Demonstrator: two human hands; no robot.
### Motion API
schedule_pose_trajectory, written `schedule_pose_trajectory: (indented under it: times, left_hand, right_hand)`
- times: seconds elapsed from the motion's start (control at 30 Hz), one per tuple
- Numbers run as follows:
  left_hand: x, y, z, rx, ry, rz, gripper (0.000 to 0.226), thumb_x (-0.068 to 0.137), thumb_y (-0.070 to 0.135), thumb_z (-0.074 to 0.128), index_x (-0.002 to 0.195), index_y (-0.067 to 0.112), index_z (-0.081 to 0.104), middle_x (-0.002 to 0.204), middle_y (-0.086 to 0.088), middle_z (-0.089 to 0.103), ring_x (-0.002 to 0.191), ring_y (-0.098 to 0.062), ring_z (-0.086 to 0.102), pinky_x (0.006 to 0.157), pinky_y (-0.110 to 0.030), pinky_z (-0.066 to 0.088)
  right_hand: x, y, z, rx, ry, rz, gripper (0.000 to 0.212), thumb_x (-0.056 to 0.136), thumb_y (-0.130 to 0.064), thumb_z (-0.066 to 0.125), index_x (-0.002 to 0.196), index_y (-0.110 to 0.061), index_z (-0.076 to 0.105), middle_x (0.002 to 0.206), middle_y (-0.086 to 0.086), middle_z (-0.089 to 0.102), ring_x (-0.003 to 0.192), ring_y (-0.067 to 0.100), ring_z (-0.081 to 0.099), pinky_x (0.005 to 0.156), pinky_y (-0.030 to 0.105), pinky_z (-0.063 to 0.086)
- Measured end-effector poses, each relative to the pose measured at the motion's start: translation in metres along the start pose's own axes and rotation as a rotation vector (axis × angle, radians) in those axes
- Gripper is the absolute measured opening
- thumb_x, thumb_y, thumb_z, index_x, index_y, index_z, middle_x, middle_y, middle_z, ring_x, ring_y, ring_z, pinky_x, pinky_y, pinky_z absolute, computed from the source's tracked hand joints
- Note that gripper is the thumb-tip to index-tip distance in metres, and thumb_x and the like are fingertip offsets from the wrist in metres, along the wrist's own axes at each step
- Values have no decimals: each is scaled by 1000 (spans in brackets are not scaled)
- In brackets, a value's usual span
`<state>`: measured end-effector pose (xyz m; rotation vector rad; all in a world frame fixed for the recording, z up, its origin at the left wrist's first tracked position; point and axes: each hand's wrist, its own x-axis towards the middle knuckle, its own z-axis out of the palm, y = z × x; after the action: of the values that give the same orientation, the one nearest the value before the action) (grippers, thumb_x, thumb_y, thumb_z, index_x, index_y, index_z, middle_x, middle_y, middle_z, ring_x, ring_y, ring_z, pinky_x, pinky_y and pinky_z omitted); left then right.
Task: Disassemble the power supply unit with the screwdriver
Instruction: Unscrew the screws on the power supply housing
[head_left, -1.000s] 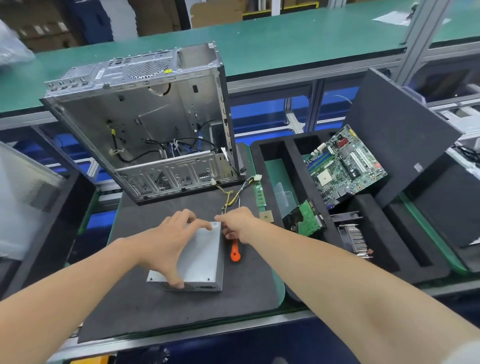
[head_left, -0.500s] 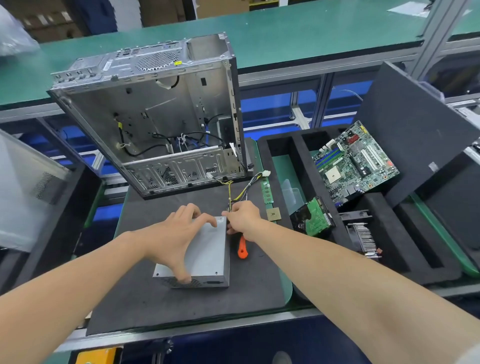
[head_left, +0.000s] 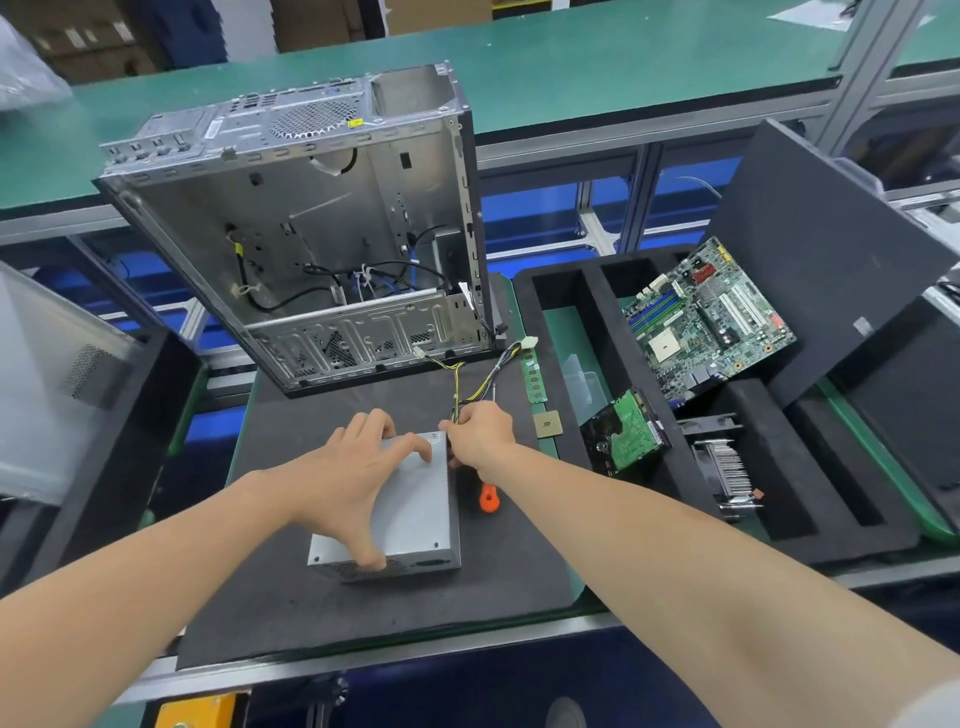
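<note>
- A person's left hand (head_left: 353, 467) spans the top of the grey power supply unit (head_left: 410, 514), with the fingers hooked at its far edge and the thumb pressed on the vented near face, clamping it.
- The unit lies flat in the middle of a black foam mat (head_left: 291, 613), with bare mat open to its left and on its near side.
- The right hand (head_left: 480, 431) is curled at the unit's far right corner, where the yellow and black wires (head_left: 467, 379) leave. I cannot tell whether it grips them.
- The screwdriver (head_left: 489, 499) lies just right of the unit. Its orange handle shows below the right wrist.
- An open computer case (head_left: 311, 234) stands along the mat's far edge, and the wires run toward it.
- Just beyond the mat's right edge, a compartmented foam tray (head_left: 597, 332) holds a motherboard (head_left: 706, 317), a hard drive (head_left: 628, 431) and a heat sink (head_left: 727, 467).
</note>
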<state>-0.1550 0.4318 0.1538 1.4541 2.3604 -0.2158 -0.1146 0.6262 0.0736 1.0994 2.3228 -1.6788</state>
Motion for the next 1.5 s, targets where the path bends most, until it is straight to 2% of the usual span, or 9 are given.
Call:
schedule_pose_trajectory:
  times: [0.1,0.43,0.7,0.97,1.07,1.13,1.2,1.37,1.5]
  left_hand:
    - [2,-3,-3,-45,-30,-10,118,35,70,83,135,52,23,114,6,22,105,-21,30,88,-33,43]
    - [-4,2,2,-68,-15,-25,118,36,70,82,136,49,23,117,5,21,106,-21,25,95,-37,42]
    - [-6,5,2,25,17,-12,118,34,77,78,135,45,27,116,3,21,103,-22,26,93,-37,44]
    - [-3,2,3,9,-2,-1,113,37,74,80,132,45,26,117,4,22,107,-22,28,96,-36,42]
    - [-3,1,5,2,8,15,110,40,72,81,132,46,26,120,5,20,109,-22,27,95,-34,39]
    - [-5,2,8,-1,13,30,109,43,70,81,133,47,25,124,5,19,114,-22,26,96,-33,37]
    - [-6,1,8,-31,-5,34,111,44,70,83,135,49,23,134,7,17,123,-20,25,101,-35,38]
    - [-9,-2,8,-46,-42,22,129,41,80,83,146,56,13,143,10,17,130,-21,28,116,-44,37]
    - [-6,3,17,105,-58,24,133,44,73,78,152,53,3,150,-1,13,133,-26,24,117,-47,32]
  right_hand:
    - [2,-1,-1,82,-28,22,33,97,-19,70,68,-14,54,74,4,65,50,20,68,70,46,65]
    - [-2,-1,-8,110,-111,34,30,97,-22,71,76,-11,54,80,11,67,43,16,65,60,37,64]
    - [-3,1,-22,163,-229,10,26,98,-20,71,80,-9,56,76,16,69,61,30,73,75,47,65]
    - [-6,2,-35,-22,-396,-126,25,101,2,30,106,-7,53,103,18,66,78,36,68,70,39,59]
    - [-7,6,-42,-194,-297,-196,27,96,2,39,108,-13,59,106,19,70,72,27,72,61,32,59]
    - [-8,10,-45,-406,-134,-227,21,91,-6,56,110,-15,58,111,14,64,91,30,70,71,35,57]
    - [-10,18,-45,-598,-36,-206,40,86,-20,72,117,-12,47,119,12,54,106,34,62,75,37,47]
    - [-13,28,-43,-610,-53,-69,58,85,-23,75,122,-10,32,110,13,61,85,38,67,67,46,59]
    - [-14,25,-44,-561,-8,-83,54,93,-21,67,127,-4,29,110,15,61,102,38,65,80,45,56]
